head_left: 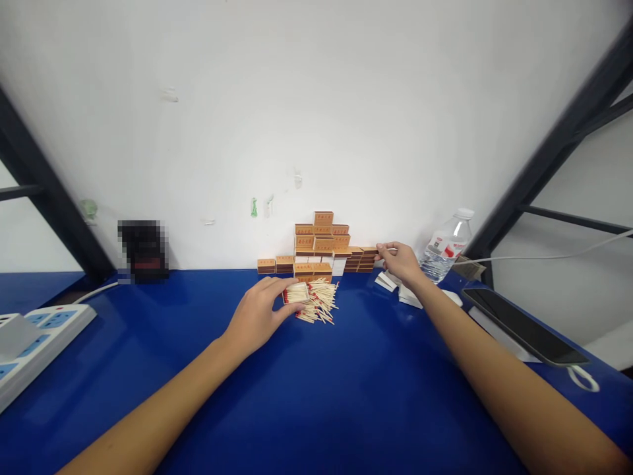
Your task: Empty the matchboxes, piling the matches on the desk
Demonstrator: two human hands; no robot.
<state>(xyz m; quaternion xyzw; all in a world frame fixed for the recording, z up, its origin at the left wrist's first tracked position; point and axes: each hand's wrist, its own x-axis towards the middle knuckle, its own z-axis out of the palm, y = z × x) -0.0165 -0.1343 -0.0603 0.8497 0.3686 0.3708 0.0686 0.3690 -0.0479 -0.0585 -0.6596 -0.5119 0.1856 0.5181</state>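
Both forearms came in low over the blue table [346, 396]; power strip [34, 336] sat at the near left edge, a dark phone [524, 326] face-up at the near right.

Left hand [260, 313] was palm-down near table centre; fingers curled over, thumb tucked under, closed on a small bundle from the loose matches [319, 303]; the rest of the pile fanned out just right of the fingertips, red heads pointing mixed ways.

Right hand [400, 262] was further back and to the right; thumb and forefinger pinched nearly closed at the top of the low right end of the matchboxes [321, 247], touching it; couldn't tell whether a box was actually gripped.

White inner trays [395, 287] lay under and just beside that wrist; water bottle [445, 247] stood just past it, tilted in view.

Matchboxes were stacked in steps against the white wall [316, 99], tallest in the middle, directly behind the match pile; a blurred black object [143, 251] stood at the wall, well off to the left.
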